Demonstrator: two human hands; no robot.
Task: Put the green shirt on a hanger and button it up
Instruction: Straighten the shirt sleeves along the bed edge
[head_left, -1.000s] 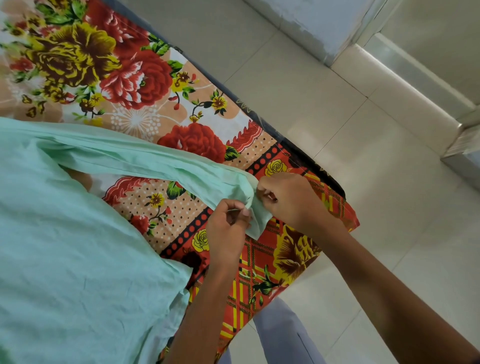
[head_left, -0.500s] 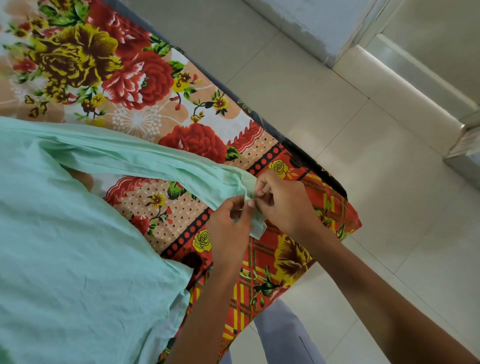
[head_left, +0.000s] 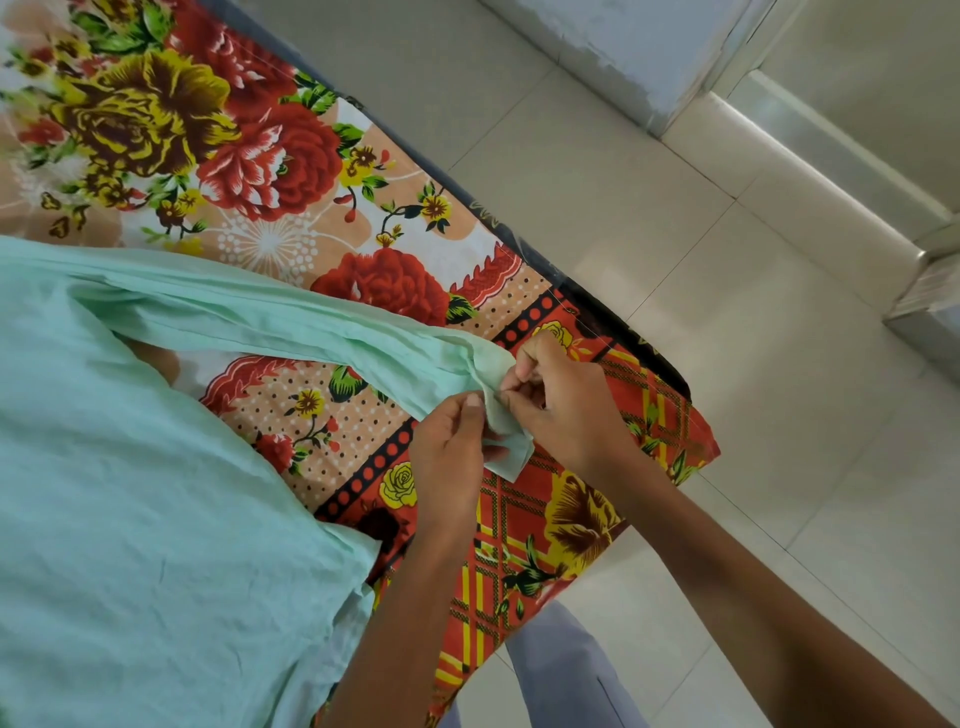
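The pale green shirt (head_left: 130, 493) lies spread over the left of a floral bedsheet (head_left: 291, 171). One long strip of it stretches right toward the bed's corner, ending in a small flap. My left hand (head_left: 449, 449) pinches that flap from below with thumb and fingers. My right hand (head_left: 561, 400) pinches the same flap from the right, fingertips meeting the left thumb. Both hands are closed on the fabric end. No hanger is in view, and any button is hidden between the fingers.
The bed's corner (head_left: 691, 441) drops off just right of my hands onto a pale tiled floor (head_left: 649, 218). A raised step or ledge (head_left: 831, 171) runs along the upper right. My grey trouser leg (head_left: 566, 675) shows below the bed edge.
Both hands have stayed on the shirt's end, with the fingers shifting closer together around the flap. The view has drifted only slightly.
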